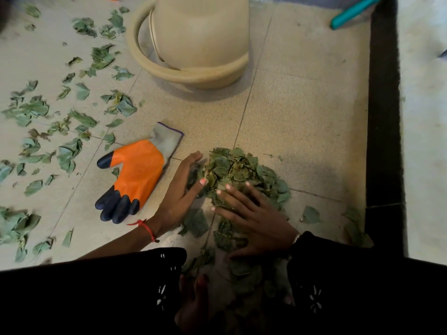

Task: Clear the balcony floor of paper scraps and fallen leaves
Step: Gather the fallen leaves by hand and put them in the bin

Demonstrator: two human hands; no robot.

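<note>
Two bare hands work at one heap of leaves (pixel 242 170) on the pale, grainy tiled floor (pixel 302 105), close in front of the crouching person. The left hand (pixel 183 189) stands on its edge, fingers straight and together, pressed against the heap's left side. The right hand (pixel 251 218) lies flat on the near side, fingers spread, grasping nothing. The leaves are dull green, crumpled and curled. More loose leaves (pixel 36 110) lie scattered over the tiles to the left (too many to count, dozens at least). One glove (pixel 135 175) lies flat just left of the left hand, with an orange rubbery palm, dark fingertips and a grey knitted cuff. Beyond the heap is one smooth, round beige bucket (pixel 200 39) with a thick rim. One teal handle (pixel 353 13) pokes in at the far right. One red thread (pixel 145 228) circles the left wrist.
</note>
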